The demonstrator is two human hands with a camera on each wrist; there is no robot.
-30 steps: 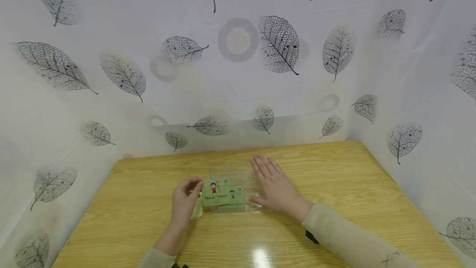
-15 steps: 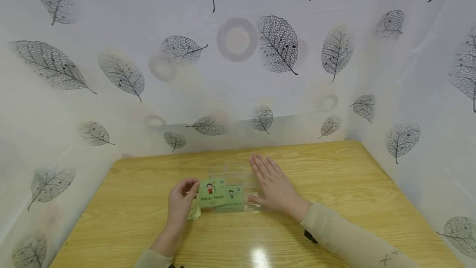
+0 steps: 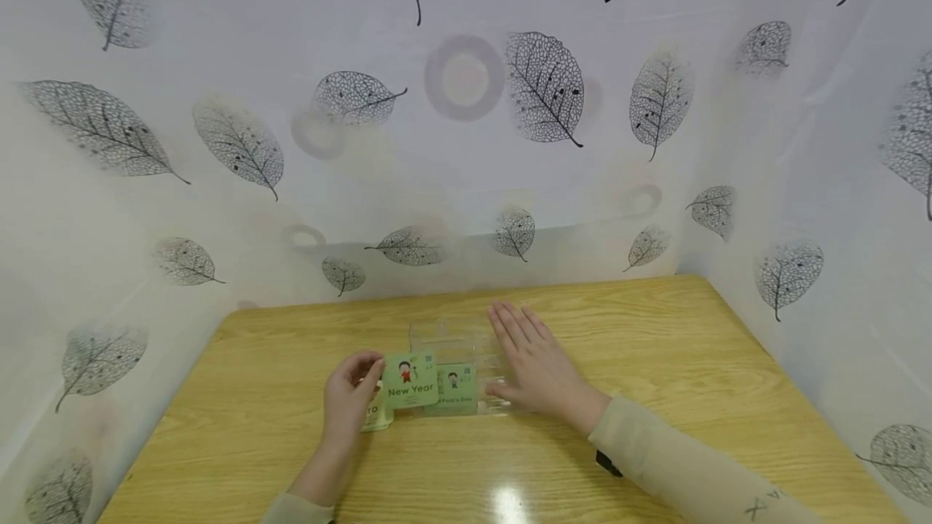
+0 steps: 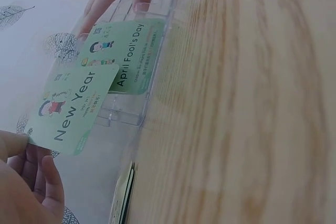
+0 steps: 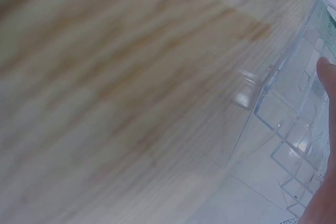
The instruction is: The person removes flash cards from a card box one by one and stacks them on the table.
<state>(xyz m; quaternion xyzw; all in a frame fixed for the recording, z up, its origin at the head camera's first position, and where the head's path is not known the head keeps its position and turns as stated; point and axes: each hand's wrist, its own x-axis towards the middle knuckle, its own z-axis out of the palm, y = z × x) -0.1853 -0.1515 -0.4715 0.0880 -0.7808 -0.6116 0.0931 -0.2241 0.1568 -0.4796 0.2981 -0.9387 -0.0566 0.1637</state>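
My left hand pinches a green "New Year" card by its left edge, thumb in front. In the left wrist view the card is tilted, and its far corner overlaps a green "April Fool's Day" card. That second card lies in a clear plastic organizer with divided compartments. Flat and with fingers straight, my right hand rests on the organizer's right part. The right wrist view shows its thumb over the clear compartments.
A small stack of yellowish-green cards lies on the wooden table, partly behind my left hand and left of the organizer. A pale leaf-printed curtain encloses the back and sides of the table.
My left hand has drawn the "New Year" card leftward, so more of the "April Fool's Day" card's right part shows clear of it. The right hand has stayed in place.
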